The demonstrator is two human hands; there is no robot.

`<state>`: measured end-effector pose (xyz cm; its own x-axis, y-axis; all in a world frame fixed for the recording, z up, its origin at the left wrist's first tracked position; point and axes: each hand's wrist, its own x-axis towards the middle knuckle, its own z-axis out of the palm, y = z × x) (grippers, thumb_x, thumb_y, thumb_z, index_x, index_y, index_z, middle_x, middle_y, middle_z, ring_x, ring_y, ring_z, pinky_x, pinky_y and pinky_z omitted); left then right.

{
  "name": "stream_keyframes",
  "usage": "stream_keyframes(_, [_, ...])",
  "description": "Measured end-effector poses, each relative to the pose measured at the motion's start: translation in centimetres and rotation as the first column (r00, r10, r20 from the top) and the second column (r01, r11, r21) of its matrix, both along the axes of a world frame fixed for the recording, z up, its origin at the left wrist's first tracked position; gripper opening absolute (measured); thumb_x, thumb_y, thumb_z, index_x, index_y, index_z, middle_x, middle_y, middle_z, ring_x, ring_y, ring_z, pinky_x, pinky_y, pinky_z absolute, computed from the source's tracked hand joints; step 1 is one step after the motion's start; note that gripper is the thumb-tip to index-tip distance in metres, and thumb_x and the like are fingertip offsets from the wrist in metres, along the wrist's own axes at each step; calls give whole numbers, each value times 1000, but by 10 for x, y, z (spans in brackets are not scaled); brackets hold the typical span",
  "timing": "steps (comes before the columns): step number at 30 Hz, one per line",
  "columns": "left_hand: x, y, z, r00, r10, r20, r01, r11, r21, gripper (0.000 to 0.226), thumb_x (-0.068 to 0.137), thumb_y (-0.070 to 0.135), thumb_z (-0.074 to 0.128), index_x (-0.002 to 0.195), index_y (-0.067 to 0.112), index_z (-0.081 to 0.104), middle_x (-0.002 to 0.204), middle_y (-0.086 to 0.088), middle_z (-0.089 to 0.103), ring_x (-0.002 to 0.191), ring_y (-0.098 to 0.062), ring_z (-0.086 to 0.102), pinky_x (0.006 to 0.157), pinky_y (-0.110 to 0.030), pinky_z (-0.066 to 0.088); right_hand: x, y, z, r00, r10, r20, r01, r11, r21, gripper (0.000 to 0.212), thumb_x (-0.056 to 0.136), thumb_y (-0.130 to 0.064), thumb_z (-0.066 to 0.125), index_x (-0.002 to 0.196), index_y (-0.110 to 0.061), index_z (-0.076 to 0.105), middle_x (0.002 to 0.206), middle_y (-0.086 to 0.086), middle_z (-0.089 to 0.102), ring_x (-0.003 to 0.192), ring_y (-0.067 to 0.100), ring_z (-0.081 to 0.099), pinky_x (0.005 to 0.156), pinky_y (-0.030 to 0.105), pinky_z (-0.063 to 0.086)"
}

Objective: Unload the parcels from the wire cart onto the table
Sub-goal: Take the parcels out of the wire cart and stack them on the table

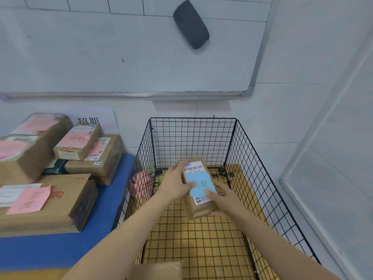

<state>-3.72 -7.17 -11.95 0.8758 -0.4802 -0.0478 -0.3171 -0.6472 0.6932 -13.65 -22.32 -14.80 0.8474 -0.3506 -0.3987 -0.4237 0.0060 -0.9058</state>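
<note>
Gripped inside the wire cart, toward its far end and between its 2 side walls: 1 brown parcel, label face up. Long axis running from the cart's near side toward its far wall, far end leaning a little toward the cart's left wall. Barcode at the far end, blue handwritten note across the middle, small white sticker at the near end. Hard to tell whether resting on the cart's yellow floor or raised just above it. Clasped on the side nearer the cart's left wall by the left hand, fingers curled along the long edge up to the far corner, thumb laid over the blue note. Clasped on the side nearer the cart's right wall by the right hand, thumb on top beside the note, fingers wrapped under the edge and mostly hidden. Both forearms bare, reaching in over the cart's near side. At the cart's near edge, a piece of brown cardboard, cut off by the frame. Just outside the cart's left wall, something pink, blurred behind the mesh. Further left of the cart, a blue table carrying several brown boxes with pink notes and 1 dark green pack wedged among them. Above the cart on the wall, a whiteboard with 1 dark eraser stuck on it.
</note>
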Motion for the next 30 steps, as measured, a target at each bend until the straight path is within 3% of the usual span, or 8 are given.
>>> stream_keyframes(5, [-15,-9,-6,999,-40,21,39,998,49,71,81,33,72,142,23,37,135,-5,48,119,-19,48,97,-29,42,4,-5,-6,990,-139,-28,141,989,52,41,94,-22,58,133,-21,46,121,12,58,95,30,67,68,44,61])
stream_keyframes(9, [-19,-12,-9,1000,-23,-17,24,999,40,66,82,35,71,140,24,44,137,-4,47,122,-17,47,98,-25,42,4,-1,-5,989,-147,-21,147,989,-15,38,95,-21,56,131,-22,47,124,12,57,96,28,66,63,38,61])
stream_keyframes(13, [-22,-11,-12,998,-21,-59,22,999,30,72,80,38,72,144,31,37,146,-5,38,133,-21,36,109,-37,36,3,3,-2,988,-151,26,152,987,-54,37,94,-18,57,130,-23,47,124,10,58,95,25,66,68,38,61])
stream_keyframes(16, [-23,-10,-13,993,9,-118,-10,1000,-13,70,83,31,71,144,30,36,146,-2,39,130,-19,40,106,-34,40,-2,5,4,998,-56,43,65,967,-246,43,95,-22,55,136,-23,43,121,4,58,92,14,63,70,30,59])
stream_keyframes(19, [-25,-8,-11,981,61,-184,-80,992,-99,63,86,23,69,143,29,40,140,0,46,119,-14,48,91,-21,47,-4,7,10,993,109,46,-71,859,-507,45,97,-28,51,140,-22,40,122,-3,57,83,-2,54,58,11,47])
stream_keyframes(21, [-24,-6,-12,977,89,-193,-115,986,-125,59,87,20,68,141,28,44,140,0,48,120,-14,49,87,-18,49,-6,9,14,980,195,28,-139,786,-602,42,96,-30,51,136,-22,44,115,-10,57,84,-5,54,56,9,46])
stream_keyframes(26, [-25,-6,-10,964,122,-234,-159,977,-143,56,89,16,65,139,28,45,141,0,47,122,-13,50,81,-13,51,-8,3,16,954,282,-105,-261,599,-757,63,83,-52,59,139,-30,38,124,-16,54,107,1,53,87,22,51])
stream_keyframes(30, [-16,-7,13,967,136,-216,-174,970,-172,56,88,18,66,139,27,45,139,-1,48,120,-14,52,93,-22,50,-5,0,35,931,307,-195,-303,358,-883,95,73,-65,57,150,-28,16,147,-13,36,133,8,36,114,35,30])
